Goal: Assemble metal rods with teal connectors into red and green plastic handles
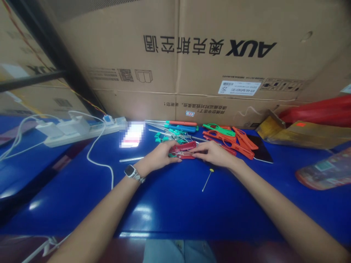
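Two red halves of a long-nosed lighter casing [184,147] are in my left hand [161,156], with small metal and pale parts showing inside the nearer half. The fingers of my left hand wrap round its left end. Closed in a pinch, my right hand [212,152] is at the right end of the casing; what its fingertips grip is partly hidden. Just behind lie green trigger parts with metal rods [175,136]. Orange and green casing halves [233,140] are heaped beyond my right hand. A small screwdriver with a yellow end [207,179] lies nearer to me.
A lit phone [132,134], a metal rod [131,159] and a white power strip [82,133] with cables are on the left of the blue table [164,204]. Large cardboard boxes [123,22] stand behind. To the right are a dark flat device [261,149] and a wrapped package [326,170].
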A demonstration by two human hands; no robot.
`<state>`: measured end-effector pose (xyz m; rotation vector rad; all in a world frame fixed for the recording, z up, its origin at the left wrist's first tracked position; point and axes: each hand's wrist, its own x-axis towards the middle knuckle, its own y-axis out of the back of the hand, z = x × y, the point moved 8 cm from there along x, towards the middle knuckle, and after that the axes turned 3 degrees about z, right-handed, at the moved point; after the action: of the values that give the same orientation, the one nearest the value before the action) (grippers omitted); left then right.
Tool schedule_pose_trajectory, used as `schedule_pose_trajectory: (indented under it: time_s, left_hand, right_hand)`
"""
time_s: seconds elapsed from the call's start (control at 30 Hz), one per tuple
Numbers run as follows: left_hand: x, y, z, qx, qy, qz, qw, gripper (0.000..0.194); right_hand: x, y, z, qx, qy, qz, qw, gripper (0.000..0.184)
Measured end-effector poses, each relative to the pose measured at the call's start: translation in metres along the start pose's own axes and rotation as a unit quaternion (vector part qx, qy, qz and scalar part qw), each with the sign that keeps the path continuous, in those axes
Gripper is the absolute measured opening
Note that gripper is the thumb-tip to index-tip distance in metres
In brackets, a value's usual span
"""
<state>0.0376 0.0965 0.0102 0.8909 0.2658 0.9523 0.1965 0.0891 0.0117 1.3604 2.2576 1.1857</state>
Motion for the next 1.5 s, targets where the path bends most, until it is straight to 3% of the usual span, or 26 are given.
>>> schedule_pose_trajectory:
  time_s: [0.43, 0.77, 1.07, 1.5]
  left_hand:
    - [-0.003, 0.001, 0.003, -0.024, -0.028, -0.012, 0.999, 0.027]
    - [-0.001, -0.004, -0.001, 0.008, -0.025, 0.011, 1.000, 0.024]
    - [-0.001, -0.003, 0.006, 0.031, -0.035, 0.021, 0.999, 0.019]
    - [-0.002, 0.001, 0.004, 0.000, -0.008, 0.011, 1.000, 0.033]
  right_hand:
    - [-0.004, -0.004, 0.004, -0.014, -0.010, 0.057, 0.998, 0.027]
    - [-0.002, -0.004, -0.007, -0.066, 0.009, 0.034, 0.997, 0.029]
    - [-0.002, -0.008, -0.014, -0.004, 0.032, 0.050, 0.998, 0.033]
    - [-0.003, -0.010, -0.009, -0.032, 0.004, 0.044, 0.999, 0.037]
